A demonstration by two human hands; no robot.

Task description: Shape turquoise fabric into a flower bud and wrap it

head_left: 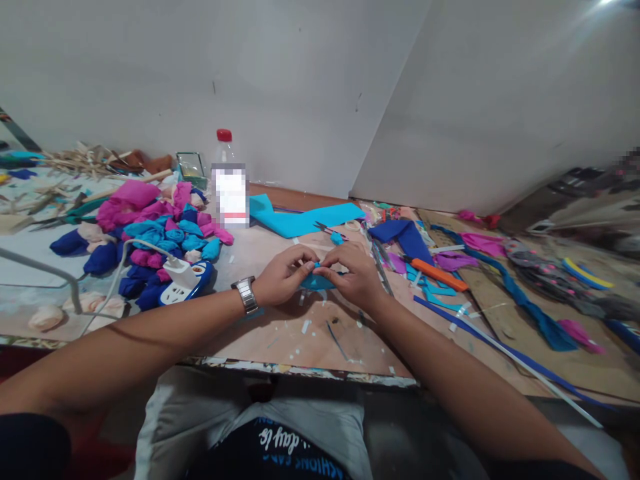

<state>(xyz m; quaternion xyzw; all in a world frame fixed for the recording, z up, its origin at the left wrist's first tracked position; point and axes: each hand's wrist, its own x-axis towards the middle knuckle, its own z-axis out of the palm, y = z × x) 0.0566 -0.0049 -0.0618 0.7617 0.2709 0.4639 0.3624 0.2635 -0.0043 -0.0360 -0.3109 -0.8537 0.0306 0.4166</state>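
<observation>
Both my hands meet over the middle of the wooden table (280, 333). My left hand (283, 275), with a metal watch on its wrist, and my right hand (350, 273) pinch a small piece of light blue crepe paper (316, 281) between their fingertips. The fingers of both hands are closed on it. A larger sheet of the same light blue paper (305, 219) lies just beyond the hands. Small scissors (327, 231) rest on its near edge.
A heap of pink, light blue and dark blue paper rolls (155, 230) lies at left beside a white power strip (185, 277). A red-capped bottle (229, 183) stands behind. An orange cutter (439, 274), dark blue paper (405, 235) and paper strips lie at right.
</observation>
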